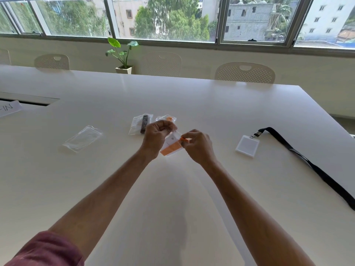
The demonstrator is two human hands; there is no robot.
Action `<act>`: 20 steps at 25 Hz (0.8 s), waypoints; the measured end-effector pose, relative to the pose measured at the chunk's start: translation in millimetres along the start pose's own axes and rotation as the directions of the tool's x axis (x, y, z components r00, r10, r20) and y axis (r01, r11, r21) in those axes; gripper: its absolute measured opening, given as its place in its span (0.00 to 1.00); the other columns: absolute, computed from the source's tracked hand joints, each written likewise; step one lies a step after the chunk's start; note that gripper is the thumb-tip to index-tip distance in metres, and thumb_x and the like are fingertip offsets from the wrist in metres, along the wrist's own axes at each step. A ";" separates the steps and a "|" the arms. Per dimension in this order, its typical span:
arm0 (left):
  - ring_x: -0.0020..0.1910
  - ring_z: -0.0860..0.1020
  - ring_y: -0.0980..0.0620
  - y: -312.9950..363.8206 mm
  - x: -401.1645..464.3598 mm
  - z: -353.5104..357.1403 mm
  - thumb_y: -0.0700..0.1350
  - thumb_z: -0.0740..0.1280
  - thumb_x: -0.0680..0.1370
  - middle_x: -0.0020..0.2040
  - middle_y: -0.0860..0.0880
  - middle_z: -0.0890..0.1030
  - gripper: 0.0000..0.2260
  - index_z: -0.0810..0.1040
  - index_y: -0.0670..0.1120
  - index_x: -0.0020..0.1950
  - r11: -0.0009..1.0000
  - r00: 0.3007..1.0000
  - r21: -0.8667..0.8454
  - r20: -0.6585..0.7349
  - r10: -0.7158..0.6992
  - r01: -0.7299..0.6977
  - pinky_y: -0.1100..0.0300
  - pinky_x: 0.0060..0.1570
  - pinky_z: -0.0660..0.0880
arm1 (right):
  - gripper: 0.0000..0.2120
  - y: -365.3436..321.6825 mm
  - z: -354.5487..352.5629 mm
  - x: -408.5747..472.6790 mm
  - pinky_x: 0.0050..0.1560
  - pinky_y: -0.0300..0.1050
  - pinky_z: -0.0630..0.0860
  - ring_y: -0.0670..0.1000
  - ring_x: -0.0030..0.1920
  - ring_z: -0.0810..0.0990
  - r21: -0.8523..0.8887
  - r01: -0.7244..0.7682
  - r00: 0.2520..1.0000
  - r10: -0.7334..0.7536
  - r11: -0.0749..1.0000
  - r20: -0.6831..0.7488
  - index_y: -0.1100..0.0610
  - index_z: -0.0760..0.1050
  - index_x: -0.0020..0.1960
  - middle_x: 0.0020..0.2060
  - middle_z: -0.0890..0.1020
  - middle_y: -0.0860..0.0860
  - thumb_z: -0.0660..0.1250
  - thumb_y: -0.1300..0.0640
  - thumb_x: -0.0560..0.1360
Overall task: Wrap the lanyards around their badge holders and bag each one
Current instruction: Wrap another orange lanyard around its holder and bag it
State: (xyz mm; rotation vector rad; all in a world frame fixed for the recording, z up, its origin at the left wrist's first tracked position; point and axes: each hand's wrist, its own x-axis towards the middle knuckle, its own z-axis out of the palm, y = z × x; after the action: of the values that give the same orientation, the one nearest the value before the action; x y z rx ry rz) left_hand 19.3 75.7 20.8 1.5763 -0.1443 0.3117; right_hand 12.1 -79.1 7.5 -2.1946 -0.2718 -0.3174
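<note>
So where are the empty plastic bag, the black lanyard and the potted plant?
empty plastic bag [82,138]: head view, middle of the clear film.
black lanyard [315,168]: head view, midway along the strap.
potted plant [124,70]: head view, its white pot.

A white paper sheet [8,109] is lying at the far left edge of the white table [192,104], showing handwritten dark marks that are reading roughly as "NI-", cut off by the frame edge. No other text, label, brand or number is showing legibly anywhere else.
</note>
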 end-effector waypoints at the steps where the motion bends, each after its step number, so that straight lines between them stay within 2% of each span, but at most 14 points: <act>1: 0.38 0.80 0.59 -0.6 -0.8 2.0 0.31 0.64 0.75 0.36 0.53 0.84 0.11 0.80 0.43 0.39 1.000 1.000 0.006 -0.019 -0.001 0.001 0.68 0.42 0.76 | 0.08 1.5 -0.7 0.8 0.41 0.41 0.72 0.46 0.37 0.79 -0.009 -0.004 1.000 0.005 1.000 0.022 0.52 0.85 0.48 0.44 0.83 0.45 0.70 0.57 0.71; 3: 0.37 0.80 0.59 -2.0 -3.6 5.8 0.30 0.64 0.75 0.35 0.53 0.83 0.12 0.80 0.44 0.38 1.000 0.998 0.019 -0.071 0.003 -0.001 0.69 0.42 0.75 | 0.08 5.4 -2.1 1.3 0.42 0.41 0.71 0.47 0.38 0.79 -0.009 -0.009 0.997 0.009 1.000 0.078 0.51 0.85 0.48 0.44 0.82 0.44 0.69 0.56 0.72; 5: 0.36 0.79 0.60 -1.0 -4.3 7.5 0.29 0.64 0.75 0.35 0.51 0.82 0.12 0.80 0.43 0.38 0.999 0.994 0.045 -0.107 0.024 -0.019 0.70 0.42 0.75 | 0.08 8.1 -4.4 1.8 0.45 0.42 0.74 0.46 0.41 0.81 0.023 0.001 0.995 -0.003 1.000 0.098 0.51 0.84 0.50 0.51 0.82 0.45 0.68 0.56 0.73; 7: 0.37 0.79 0.61 1.1 -3.3 9.6 0.28 0.63 0.75 0.36 0.49 0.81 0.10 0.80 0.41 0.39 0.994 0.994 0.088 -0.091 0.066 -0.058 0.71 0.43 0.74 | 0.10 8.8 -8.7 1.1 0.47 0.42 0.76 0.44 0.42 0.81 0.041 0.049 0.999 -0.049 0.998 0.012 0.50 0.83 0.54 0.57 0.81 0.45 0.69 0.53 0.74; 9: 0.38 0.80 0.61 4.0 -4.2 12.2 0.30 0.65 0.75 0.37 0.50 0.82 0.10 0.81 0.42 0.41 0.985 0.993 0.147 -0.060 0.104 -0.094 0.71 0.44 0.74 | 0.15 7.2 -13.3 1.1 0.46 0.38 0.75 0.42 0.43 0.81 0.043 0.111 0.991 -0.108 0.993 -0.074 0.49 0.81 0.58 0.59 0.79 0.43 0.70 0.48 0.72; 11: 0.40 0.81 0.61 6.1 -7.3 14.6 0.33 0.67 0.75 0.38 0.54 0.83 0.08 0.82 0.44 0.42 0.961 0.987 0.229 -0.011 0.159 -0.153 0.71 0.46 0.74 | 0.17 4.2 -14.2 3.0 0.46 0.36 0.73 0.42 0.45 0.79 0.038 0.145 0.988 -0.143 0.989 -0.061 0.49 0.80 0.58 0.57 0.79 0.43 0.72 0.47 0.71; 14: 0.41 0.80 0.63 7.0 -12.2 18.6 0.35 0.68 0.75 0.39 0.59 0.82 0.07 0.83 0.46 0.43 0.924 0.972 0.302 0.063 0.226 -0.234 0.70 0.46 0.74 | 0.10 2.0 -11.8 5.1 0.46 0.39 0.73 0.45 0.47 0.80 0.050 0.096 0.995 -0.094 0.994 -0.041 0.53 0.82 0.52 0.49 0.84 0.46 0.72 0.54 0.72; 17: 0.41 0.80 0.63 7.4 -13.5 19.6 0.34 0.68 0.74 0.39 0.55 0.82 0.07 0.83 0.45 0.43 0.906 0.971 0.352 0.055 0.231 -0.235 0.67 0.47 0.76 | 0.03 2.9 -9.1 6.0 0.45 0.39 0.72 0.46 0.44 0.81 0.125 0.011 0.998 -0.003 0.992 -0.068 0.54 0.84 0.44 0.42 0.85 0.47 0.72 0.59 0.71; 20: 0.40 0.78 0.67 6.2 -14.1 20.4 0.34 0.68 0.74 0.41 0.53 0.82 0.06 0.83 0.42 0.44 0.900 0.976 0.376 0.069 0.207 -0.218 0.72 0.45 0.74 | 0.04 4.9 -8.8 7.2 0.42 0.38 0.71 0.45 0.40 0.80 0.155 -0.021 0.996 0.034 0.988 -0.081 0.53 0.83 0.38 0.37 0.83 0.45 0.74 0.61 0.69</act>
State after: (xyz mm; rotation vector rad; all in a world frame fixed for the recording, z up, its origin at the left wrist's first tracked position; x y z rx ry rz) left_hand 6.3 53.7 22.6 1.9580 -0.2929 0.5137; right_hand 19.3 -88.5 11.3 -2.0255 -0.2124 -0.3599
